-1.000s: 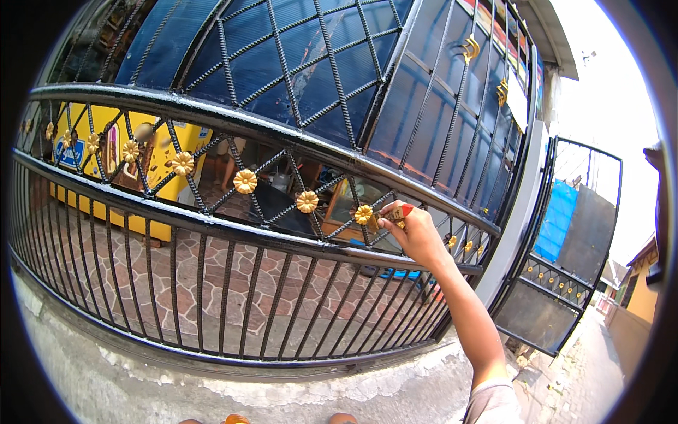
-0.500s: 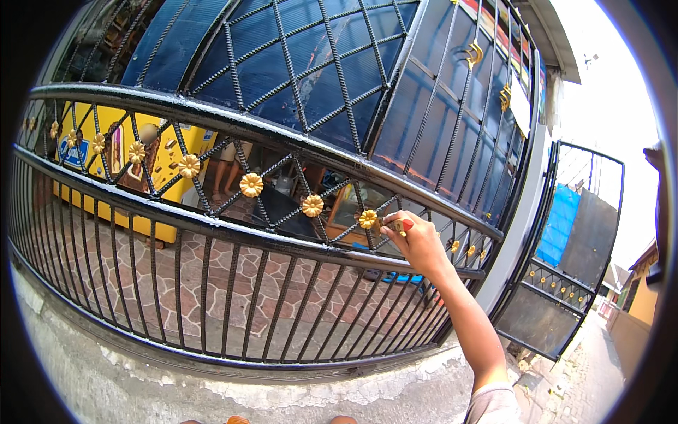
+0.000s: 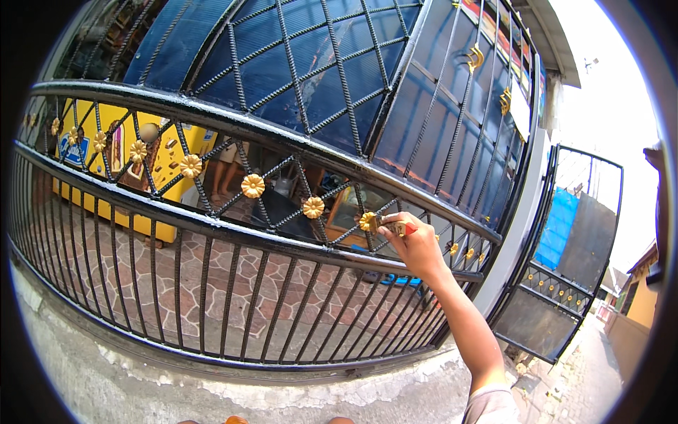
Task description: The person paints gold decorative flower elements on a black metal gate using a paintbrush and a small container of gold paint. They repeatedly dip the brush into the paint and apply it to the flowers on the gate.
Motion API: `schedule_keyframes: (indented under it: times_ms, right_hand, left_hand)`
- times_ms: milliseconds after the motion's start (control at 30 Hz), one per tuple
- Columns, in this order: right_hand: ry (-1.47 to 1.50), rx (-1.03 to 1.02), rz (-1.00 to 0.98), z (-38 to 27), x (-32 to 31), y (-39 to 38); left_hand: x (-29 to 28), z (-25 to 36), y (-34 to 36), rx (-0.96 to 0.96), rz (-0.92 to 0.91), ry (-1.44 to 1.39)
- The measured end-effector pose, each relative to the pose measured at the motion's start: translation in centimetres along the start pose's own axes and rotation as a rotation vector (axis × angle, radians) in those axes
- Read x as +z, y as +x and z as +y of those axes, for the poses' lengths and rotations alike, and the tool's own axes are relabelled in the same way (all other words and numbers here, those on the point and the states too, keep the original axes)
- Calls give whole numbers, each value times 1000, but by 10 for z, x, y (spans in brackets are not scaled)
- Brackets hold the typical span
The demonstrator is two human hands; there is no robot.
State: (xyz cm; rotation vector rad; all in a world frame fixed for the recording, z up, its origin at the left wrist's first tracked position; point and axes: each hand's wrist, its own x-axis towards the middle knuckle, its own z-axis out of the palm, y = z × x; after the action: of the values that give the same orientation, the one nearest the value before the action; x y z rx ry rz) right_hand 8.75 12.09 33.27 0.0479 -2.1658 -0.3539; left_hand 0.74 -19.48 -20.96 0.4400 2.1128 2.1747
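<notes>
My right hand grips a small paintbrush with a red handle, its tip against a gold flower ornament on the black metal gate. More gold flowers line the band of crossed twisted bars between the gate's two rails, which carry whitish streaks along them. My left hand is not in view. At the lower edge, a small orange thing and rounded skin-coloured shapes are too cut off to identify.
Behind the bars stand a yellow freezer and a person's bare legs, on stone-patterned flooring. Dark blue panels back the upper bars. A second gate leaf with blue sheeting stands at right, beside a narrow paved lane. A concrete strip runs below.
My right hand with the brush has moved slightly left, onto the flower's right side. The view has shifted a little, so the gate sits slightly further right and lower in the picture.
</notes>
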Motion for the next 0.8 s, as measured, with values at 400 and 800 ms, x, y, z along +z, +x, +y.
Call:
schedule_keyframes:
  times_ms: [400,800]
  right_hand:
    - [31,85,46,4,10,-9]
    - [-20,10,127,15,27,-21]
  left_hand:
    - [-1,1,1,8,19,22]
    - [-2,0,1,16,22,-27]
